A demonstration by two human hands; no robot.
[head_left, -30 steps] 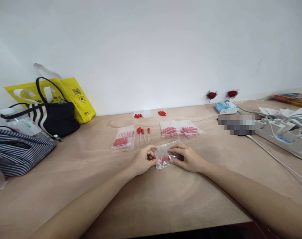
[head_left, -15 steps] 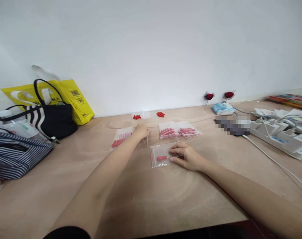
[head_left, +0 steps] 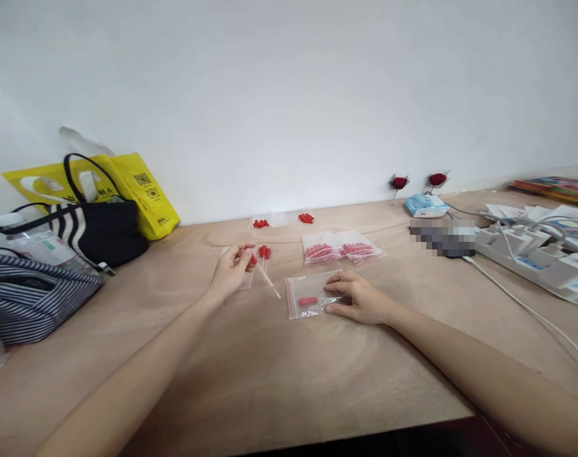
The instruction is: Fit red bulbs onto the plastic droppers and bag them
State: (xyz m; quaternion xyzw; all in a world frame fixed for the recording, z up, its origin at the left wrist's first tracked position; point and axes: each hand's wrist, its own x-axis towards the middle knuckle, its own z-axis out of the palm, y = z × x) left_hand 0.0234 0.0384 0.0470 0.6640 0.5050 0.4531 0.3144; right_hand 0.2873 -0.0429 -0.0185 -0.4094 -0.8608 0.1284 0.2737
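In my left hand (head_left: 231, 273) a dropper (head_left: 269, 284) is pinched by its red bulb, its thin pale tube slanting down to the right. Beside those fingers lie a few loose droppers (head_left: 264, 253) with red bulbs. A clear plastic bag (head_left: 245, 284) is partly hidden behind the left hand. My right hand (head_left: 360, 299) rests on the right end of a clear zip bag (head_left: 320, 285), thumb and fingers apart. Inside that bag a red bulb (head_left: 308, 301) shows; anything right of it is hard to see.
Behind my right hand lie overlapping bags of red-bulbed droppers (head_left: 343, 246). Small red bulbs (head_left: 261, 223) lie near the wall. Bags, including a yellow one (head_left: 148, 197), stand at the left. At the right are a tissue pack (head_left: 426, 206), a power strip (head_left: 531, 263) and cables.
My left hand has moved left and towards me, and a dropper now shows in its fingers. Loose droppers are now visible beside it. My right hand stays on the zip bag.
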